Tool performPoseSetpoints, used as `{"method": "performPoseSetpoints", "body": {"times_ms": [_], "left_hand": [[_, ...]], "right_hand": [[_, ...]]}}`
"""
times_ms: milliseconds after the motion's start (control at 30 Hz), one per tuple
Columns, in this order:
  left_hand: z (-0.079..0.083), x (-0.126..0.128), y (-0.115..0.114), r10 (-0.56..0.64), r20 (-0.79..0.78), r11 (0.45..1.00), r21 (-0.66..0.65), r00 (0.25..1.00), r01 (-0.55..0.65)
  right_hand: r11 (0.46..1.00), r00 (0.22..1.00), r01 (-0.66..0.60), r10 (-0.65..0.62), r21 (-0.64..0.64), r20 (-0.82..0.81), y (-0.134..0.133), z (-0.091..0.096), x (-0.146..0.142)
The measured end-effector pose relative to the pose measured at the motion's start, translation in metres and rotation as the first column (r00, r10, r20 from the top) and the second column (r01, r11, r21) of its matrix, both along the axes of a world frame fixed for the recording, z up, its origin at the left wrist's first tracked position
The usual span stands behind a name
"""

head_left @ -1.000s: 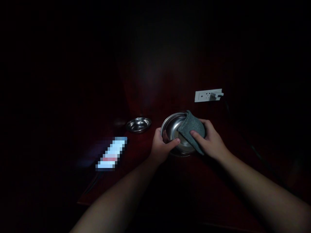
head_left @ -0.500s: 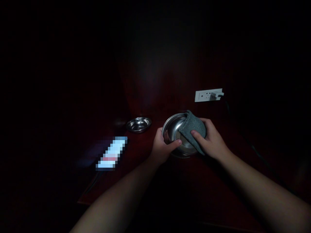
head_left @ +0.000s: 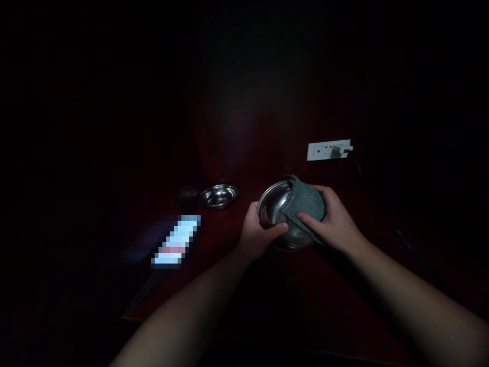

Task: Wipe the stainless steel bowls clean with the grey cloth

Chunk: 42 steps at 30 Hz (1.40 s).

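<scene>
A shiny steel bowl (head_left: 275, 203) is tilted in front of me, its inside facing me. My left hand (head_left: 260, 234) is closed on its left side, thumb inside the bowl and fingers hidden behind it. A grey-green cloth (head_left: 305, 201) is folded over the bowl's right rim, covering part of the inside. My right hand (head_left: 332, 216) grips the cloth against the bowl, thumb on the inner side and fingers mostly hidden behind.
A smaller steel bowl (head_left: 218, 197) sits on the dark red table (head_left: 214, 239) to the left. Nearer lies a phone with a lit, blurred screen (head_left: 177, 242). On the back wall is a white socket plate (head_left: 319, 151) holding a plug (head_left: 341, 149). The surroundings are very dark.
The bowl and both hands have shifted very slightly to the right. My right thumb and the cloth have moved a little left across the bowl's inside.
</scene>
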<state>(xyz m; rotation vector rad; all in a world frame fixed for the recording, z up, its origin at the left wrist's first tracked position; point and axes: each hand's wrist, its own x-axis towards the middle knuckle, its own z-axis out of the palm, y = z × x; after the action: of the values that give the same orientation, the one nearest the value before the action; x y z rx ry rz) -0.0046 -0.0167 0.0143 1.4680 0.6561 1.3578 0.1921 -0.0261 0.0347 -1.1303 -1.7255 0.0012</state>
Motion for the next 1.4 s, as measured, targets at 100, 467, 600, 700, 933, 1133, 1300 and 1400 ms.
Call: {"method": "performPoseSetpoints", "body": {"times_ms": [100,467,600,700,933,1133,1300,1400], "left_hand": [[-0.0012,-0.0009,0.0003,0.011,-0.009,1.0,0.011,1.0,-0.011],[0.0,-0.0012,-0.001,0.001,0.002,1.0,0.015,1.0,-0.001],[-0.0002,-0.0013,-0.0006,0.011,-0.007,1.0,0.015,1.0,-0.011],[-0.0005,-0.0014,0.0,0.018,-0.019,1.0,0.025,1.0,-0.018],[0.0002,-0.0009,0.0003,0.008,-0.015,1.0,0.017,1.0,-0.007],[0.0014,0.0,-0.0014,-0.019,0.012,1.0,-0.002,1.0,0.02],[-0.0002,-0.0009,-0.0015,0.0,-0.028,1.0,-0.001,1.0,0.0],[0.0001,-0.0014,-0.0019,0.006,-0.034,1.0,-0.009,0.999,-0.006]], "right_hand": [[1.0,1.0,-0.003,0.003,0.014,0.008,0.0003,0.0004,0.0],[0.999,0.999,-0.019,0.018,0.028,0.034,0.0003,0.0011,0.0001],[0.999,0.999,-0.015,0.014,0.029,0.034,0.0002,0.0015,-0.0003],[1.0,0.999,-0.018,0.017,0.022,0.04,0.0001,0.0017,0.0001],[0.999,0.998,-0.038,0.037,0.012,0.045,0.0001,0.0012,0.0021],[0.999,0.999,-0.045,0.045,-0.016,0.015,0.0017,-0.0013,0.0024],[0.998,0.999,-0.044,0.043,-0.035,-0.021,0.0049,-0.0051,0.0027],[0.997,0.998,-0.043,0.041,-0.058,-0.043,0.0062,-0.007,0.0035]]}}
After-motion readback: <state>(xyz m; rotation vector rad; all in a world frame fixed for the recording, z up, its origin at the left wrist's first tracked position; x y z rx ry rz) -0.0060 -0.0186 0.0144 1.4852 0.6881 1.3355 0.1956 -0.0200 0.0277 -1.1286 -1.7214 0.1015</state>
